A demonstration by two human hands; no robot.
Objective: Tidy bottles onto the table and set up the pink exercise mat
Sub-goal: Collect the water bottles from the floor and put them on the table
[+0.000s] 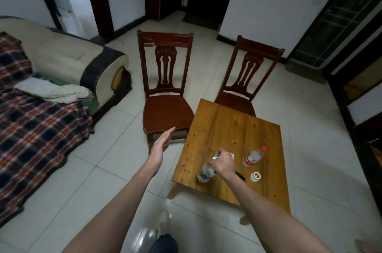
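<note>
While the right hand [224, 163] curls its fingers around a clear plastic bottle's green-capped neck [205, 172] at lower centre, standing on the planked wooden worktop [231, 128], the left hand [161, 147] hangs flat, empty. A red-capped bottle [253, 156] stands just right.

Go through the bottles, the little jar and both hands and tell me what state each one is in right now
Green-capped bottle: capped, tilted, base on the table, gripped at the neck.
Red-capped bottle: capped, standing free on the table.
Small white jar: upright, untouched.
Right hand: closed on the green-capped bottle.
Left hand: open, empty.
</note>
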